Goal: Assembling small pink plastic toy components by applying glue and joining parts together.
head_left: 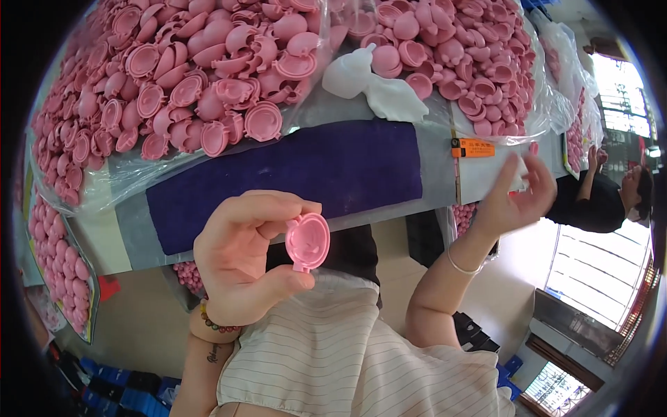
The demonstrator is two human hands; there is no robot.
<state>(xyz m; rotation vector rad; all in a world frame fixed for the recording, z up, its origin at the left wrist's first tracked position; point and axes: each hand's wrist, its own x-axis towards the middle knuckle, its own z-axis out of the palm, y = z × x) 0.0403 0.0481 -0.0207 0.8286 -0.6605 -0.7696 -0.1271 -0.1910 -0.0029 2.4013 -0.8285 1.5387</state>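
Note:
My left hand point(243, 243) pinches a small pink round plastic shell point(308, 242) between thumb and fingertips, over my lap in front of the table edge. The shell's hollow inner side shows, with a raised rim and small tabs at top and bottom. At the right end of the table, my right hand point(521, 191) is raised with its fingers curled. Something white shows between its thumb and fingers, too blurred to name, and a small pink spot sits by a fingertip. A dark blue mat point(299, 181) lies on the table between me and the heaps.
Large heaps of pink shells point(187, 76) and pink parts point(451, 55) lie on clear plastic sheeting. A white cloth point(396, 97) sits between them, and an orange label point(474, 147) lies near the right. A tray of pink pieces point(59, 264) is at left; another person point(597, 191) works at right.

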